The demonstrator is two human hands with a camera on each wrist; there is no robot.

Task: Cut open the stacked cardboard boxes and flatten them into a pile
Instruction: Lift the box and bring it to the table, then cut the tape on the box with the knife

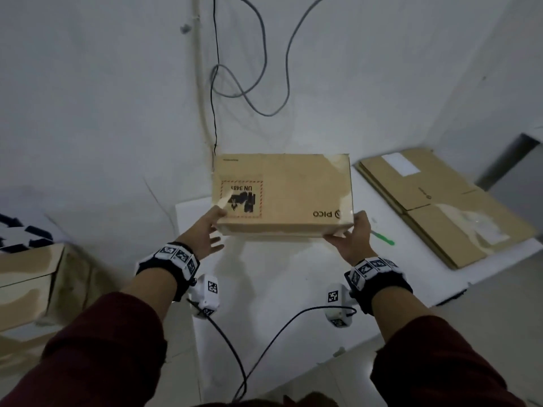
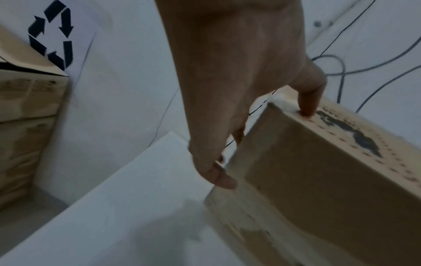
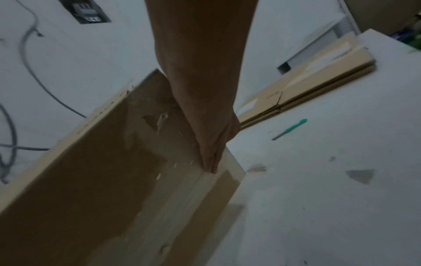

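Note:
A closed brown cardboard box (image 1: 293, 195) with a PICO logo and a UN 3481 label hangs just above the white table (image 1: 279, 277), casting a shadow on it. My left hand (image 1: 219, 230) holds its near left corner, thumb on the top face and fingers spread below. In the left wrist view the thumb (image 2: 307, 108) presses the top edge of the box (image 2: 318, 180). My right hand (image 1: 349, 230) grips the near right corner, thumb on top, fingers under. The right wrist view shows those fingers (image 3: 212, 158) against the taped underside of the box (image 3: 102, 180).
A pile of flattened boxes (image 1: 440, 207) lies on the table at the right. A green-handled cutter (image 1: 382, 237) lies between it and the held box. Stacked cardboard boxes (image 1: 26, 277) stand at the left. Cables (image 1: 249, 83) hang down the wall behind.

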